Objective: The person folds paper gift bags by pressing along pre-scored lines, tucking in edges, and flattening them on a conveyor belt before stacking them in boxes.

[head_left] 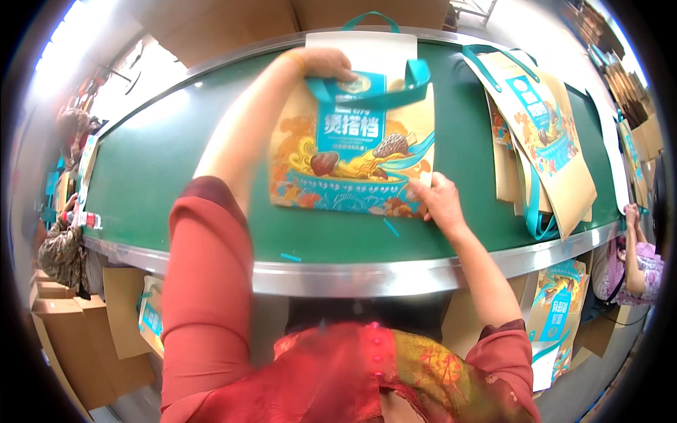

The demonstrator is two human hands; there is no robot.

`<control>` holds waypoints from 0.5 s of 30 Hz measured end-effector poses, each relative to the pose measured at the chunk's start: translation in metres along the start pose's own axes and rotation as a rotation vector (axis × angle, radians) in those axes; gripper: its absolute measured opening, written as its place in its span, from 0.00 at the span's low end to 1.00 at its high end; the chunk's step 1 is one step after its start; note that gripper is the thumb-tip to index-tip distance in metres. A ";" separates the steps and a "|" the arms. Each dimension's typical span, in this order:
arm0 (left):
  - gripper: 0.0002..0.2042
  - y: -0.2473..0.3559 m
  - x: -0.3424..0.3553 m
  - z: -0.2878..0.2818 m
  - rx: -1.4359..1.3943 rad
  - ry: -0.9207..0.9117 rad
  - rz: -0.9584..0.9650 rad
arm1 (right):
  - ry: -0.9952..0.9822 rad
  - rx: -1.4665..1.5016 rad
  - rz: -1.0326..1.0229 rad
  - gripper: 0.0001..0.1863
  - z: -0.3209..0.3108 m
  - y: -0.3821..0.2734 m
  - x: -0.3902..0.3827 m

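I see the illustrated paper gift bag (352, 144) lying on the green worktop (155, 176), left of more bags (546, 130). My right hand (440, 203) pinches its lower right edge; my left hand (328, 63) curls near the teal handle (416, 88), whether gripping it I can't tell.

Stretches out as a green worktop (155, 183) with a metal rim (352, 276). Carries a printed tan bag (352, 194) at its middle, reaching to the far edge, a loose pile of similar bags (557, 141) near the right end, overlapping the near rim, and two teal strips (290, 257) toward the near edge.
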State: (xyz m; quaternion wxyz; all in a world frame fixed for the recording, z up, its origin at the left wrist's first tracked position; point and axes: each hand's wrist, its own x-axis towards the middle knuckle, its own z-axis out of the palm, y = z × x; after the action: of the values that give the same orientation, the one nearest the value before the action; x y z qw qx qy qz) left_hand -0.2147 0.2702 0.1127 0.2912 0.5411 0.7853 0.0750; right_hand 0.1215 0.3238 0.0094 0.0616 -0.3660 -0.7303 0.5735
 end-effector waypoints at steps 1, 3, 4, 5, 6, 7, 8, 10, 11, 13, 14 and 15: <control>0.17 -0.017 0.018 0.014 -0.034 -0.005 0.001 | 0.029 -0.066 0.029 0.19 0.002 0.004 0.005; 0.19 -0.035 0.040 0.039 -0.091 0.016 -0.021 | 0.036 0.026 0.017 0.21 0.004 -0.002 -0.001; 0.20 -0.038 0.040 0.051 -0.110 0.055 -0.049 | 0.032 0.092 0.009 0.24 0.004 -0.009 -0.004; 0.20 -0.049 0.047 0.063 -0.054 0.099 -0.030 | 0.026 0.074 0.042 0.25 0.002 -0.012 -0.004; 0.19 -0.056 0.051 0.075 -0.042 0.166 -0.044 | 0.019 0.054 0.073 0.27 0.001 -0.014 -0.006; 0.19 -0.055 0.051 0.080 -0.032 0.212 -0.041 | 0.014 0.037 0.109 0.30 0.000 -0.014 -0.006; 0.19 -0.054 0.051 0.085 -0.023 0.258 -0.038 | 0.017 0.066 0.118 0.31 -0.002 -0.011 -0.007; 0.18 -0.054 0.044 0.094 -0.018 0.349 -0.057 | 0.005 0.133 0.124 0.33 -0.002 -0.014 -0.007; 0.18 -0.055 0.042 0.098 -0.016 0.395 -0.067 | -0.014 0.024 0.161 0.32 -0.006 -0.021 -0.009; 0.18 -0.057 0.039 0.105 0.049 0.501 -0.003 | 0.256 -0.540 -0.345 0.32 -0.010 -0.009 -0.001; 0.17 -0.059 0.038 0.109 0.081 0.555 0.026 | 0.387 -0.817 -0.605 0.31 -0.010 -0.005 0.002; 0.18 -0.060 0.037 0.111 0.094 0.592 0.037 | 0.346 -0.722 -0.524 0.32 -0.009 -0.017 0.007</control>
State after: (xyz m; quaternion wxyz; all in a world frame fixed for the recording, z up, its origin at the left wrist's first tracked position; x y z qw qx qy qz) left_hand -0.2121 0.2568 -0.0181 0.0228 0.5231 0.8286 0.1982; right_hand 0.1134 0.3342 0.0248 0.1936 -0.2577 -0.9296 0.1787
